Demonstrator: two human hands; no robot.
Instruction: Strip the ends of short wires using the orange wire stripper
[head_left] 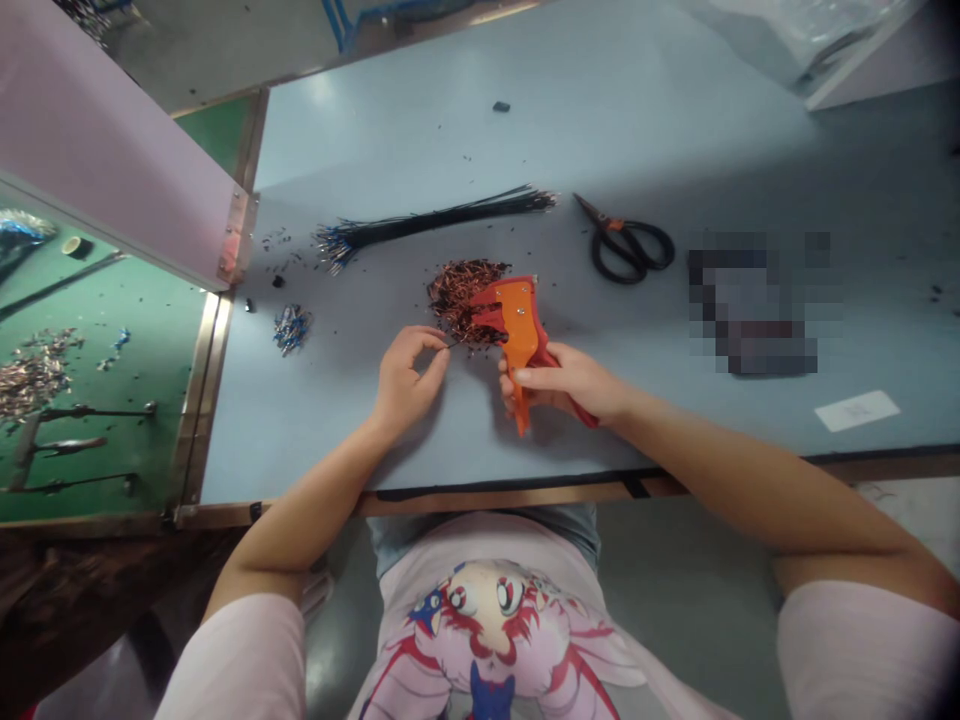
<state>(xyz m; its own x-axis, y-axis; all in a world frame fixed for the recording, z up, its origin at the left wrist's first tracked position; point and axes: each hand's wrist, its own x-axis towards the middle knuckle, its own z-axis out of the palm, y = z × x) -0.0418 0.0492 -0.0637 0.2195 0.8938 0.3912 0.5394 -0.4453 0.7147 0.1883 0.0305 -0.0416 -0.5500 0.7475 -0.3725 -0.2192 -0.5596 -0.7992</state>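
Bench work with a hand-held wire stripper, seen from head height. The right hand point(562, 385) holds a clenched grip around the red handles of an orange wire stripper point(519, 325), which is tilted just above the counter point(525, 100). The left hand point(406, 382) grips a thin dark wire point(453, 344) between thumb and forefinger, its end directed toward the tool's red jaws and lying close to a heap of copper wire scraps point(456, 297). Pinching close to the wire's end and keeping it square to the tool would limit bending. Whether the wire has entered the jaws cannot be told, as tool and heap overlap there. Beyond lie a bundle of black wires with metal ends point(427, 222), black-handled scissors point(616, 226) and a small pile of metal terminals point(291, 328). A pixelated patch point(750, 305) hides whatever lies to the right
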